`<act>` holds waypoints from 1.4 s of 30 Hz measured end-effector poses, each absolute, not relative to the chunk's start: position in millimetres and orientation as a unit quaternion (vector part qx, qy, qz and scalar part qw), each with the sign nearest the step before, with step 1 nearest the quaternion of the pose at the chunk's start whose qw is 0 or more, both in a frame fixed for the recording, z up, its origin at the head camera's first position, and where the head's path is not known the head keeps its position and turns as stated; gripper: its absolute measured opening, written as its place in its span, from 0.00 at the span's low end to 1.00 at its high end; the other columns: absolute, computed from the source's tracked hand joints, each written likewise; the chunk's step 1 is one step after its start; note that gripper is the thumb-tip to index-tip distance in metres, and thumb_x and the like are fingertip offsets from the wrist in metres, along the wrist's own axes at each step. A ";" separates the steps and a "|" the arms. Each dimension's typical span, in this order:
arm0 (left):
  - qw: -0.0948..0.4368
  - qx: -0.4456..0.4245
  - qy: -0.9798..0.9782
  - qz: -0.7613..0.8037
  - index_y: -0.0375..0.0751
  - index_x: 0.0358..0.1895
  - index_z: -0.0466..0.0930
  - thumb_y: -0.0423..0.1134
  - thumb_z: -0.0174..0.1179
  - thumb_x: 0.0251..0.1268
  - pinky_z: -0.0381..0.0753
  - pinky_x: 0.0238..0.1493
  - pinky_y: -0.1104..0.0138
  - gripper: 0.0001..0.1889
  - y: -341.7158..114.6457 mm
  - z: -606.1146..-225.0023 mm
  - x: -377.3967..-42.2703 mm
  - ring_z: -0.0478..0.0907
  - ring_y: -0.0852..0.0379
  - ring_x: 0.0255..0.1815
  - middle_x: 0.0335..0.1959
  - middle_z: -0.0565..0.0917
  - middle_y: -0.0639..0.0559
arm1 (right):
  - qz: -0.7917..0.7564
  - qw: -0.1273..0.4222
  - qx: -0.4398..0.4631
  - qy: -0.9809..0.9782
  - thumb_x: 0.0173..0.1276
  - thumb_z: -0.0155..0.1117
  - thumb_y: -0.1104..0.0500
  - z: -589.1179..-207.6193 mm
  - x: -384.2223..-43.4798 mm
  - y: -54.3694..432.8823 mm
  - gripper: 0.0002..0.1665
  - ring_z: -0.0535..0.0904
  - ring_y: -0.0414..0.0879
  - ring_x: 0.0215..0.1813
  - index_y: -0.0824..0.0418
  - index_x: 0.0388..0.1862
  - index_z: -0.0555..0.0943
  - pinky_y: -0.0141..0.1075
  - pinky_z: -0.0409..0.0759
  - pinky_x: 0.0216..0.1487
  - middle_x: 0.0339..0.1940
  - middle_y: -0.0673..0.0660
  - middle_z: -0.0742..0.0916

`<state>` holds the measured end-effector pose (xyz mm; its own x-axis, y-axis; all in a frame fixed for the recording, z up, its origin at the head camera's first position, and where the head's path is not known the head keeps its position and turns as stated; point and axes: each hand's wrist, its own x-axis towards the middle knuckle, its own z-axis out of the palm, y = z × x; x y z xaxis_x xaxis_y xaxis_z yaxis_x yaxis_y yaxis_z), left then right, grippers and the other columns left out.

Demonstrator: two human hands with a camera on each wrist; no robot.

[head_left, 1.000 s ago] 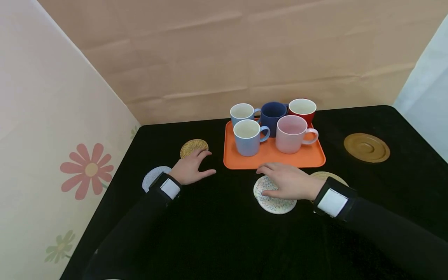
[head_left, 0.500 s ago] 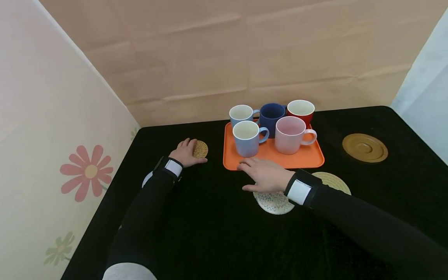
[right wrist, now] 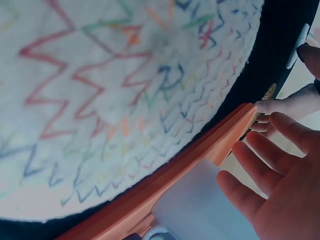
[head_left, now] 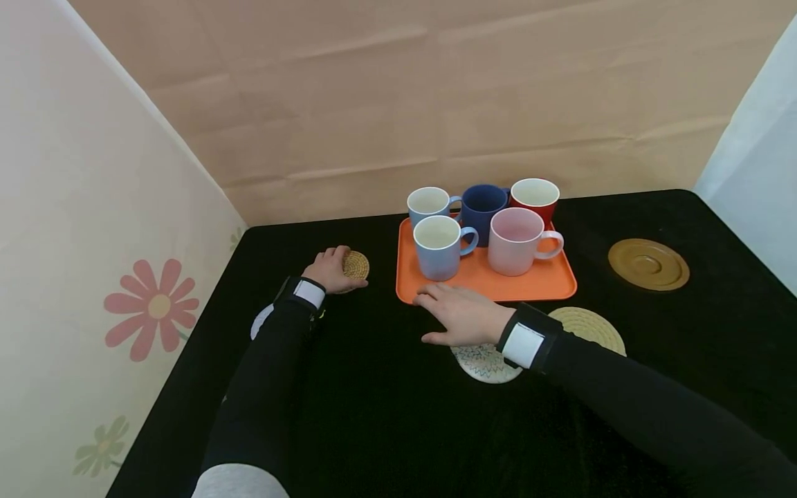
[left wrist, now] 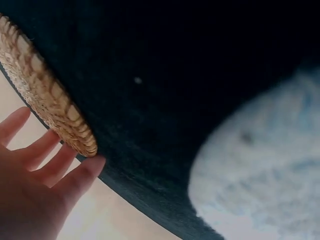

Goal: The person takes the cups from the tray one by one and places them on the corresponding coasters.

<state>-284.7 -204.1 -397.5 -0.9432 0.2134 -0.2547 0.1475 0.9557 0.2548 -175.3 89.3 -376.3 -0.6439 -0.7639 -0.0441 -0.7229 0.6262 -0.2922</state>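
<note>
My left hand [head_left: 333, 270] is at a small round woven straw coaster [head_left: 356, 265] at the table's left, its thumb and fingers around the near-left rim. In the left wrist view several fingertips meet the edge of the coaster [left wrist: 55, 95]. Part of it is hidden under the hand. My right hand [head_left: 462, 312] hovers palm down by the front edge of an orange tray [head_left: 479, 283], fingers spread and holding nothing. A white coaster with coloured zigzag lines [head_left: 487, 363] lies partly hidden beneath the right hand and wrist.
On the tray stand two light blue mugs [head_left: 437, 256], a dark blue mug [head_left: 482, 211], a pink mug [head_left: 513, 249] and a red mug [head_left: 537, 197]. A straw mat [head_left: 591, 328] and wooden coaster [head_left: 649, 264] lie right. Another whitish coaster [head_left: 261, 320] is mostly behind my left forearm.
My left hand has moved away from me and settled around the woven coaster. My right hand has shifted left, off the middle of the zigzag coaster. The mugs and tray stay put.
</note>
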 end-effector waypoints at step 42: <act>0.139 0.248 0.951 0.118 0.48 0.68 0.62 0.63 0.72 0.43 0.78 0.48 0.53 0.48 -186.3 -393.5 -207.1 0.67 0.46 0.58 0.64 0.67 0.44 | -0.105 0.098 -0.379 0.914 0.66 0.63 0.38 -377.9 -179.5 72.3 0.40 0.66 0.55 0.68 0.59 0.69 0.69 0.49 0.68 0.64 0.70 0.61 0.70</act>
<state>-207.1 -186.3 -393.5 -0.8383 0.5048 -0.2058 0.4393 0.8491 0.2934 -179.5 72.3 -377.9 -0.6936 -0.7135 -0.0998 -0.6722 0.6907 -0.2667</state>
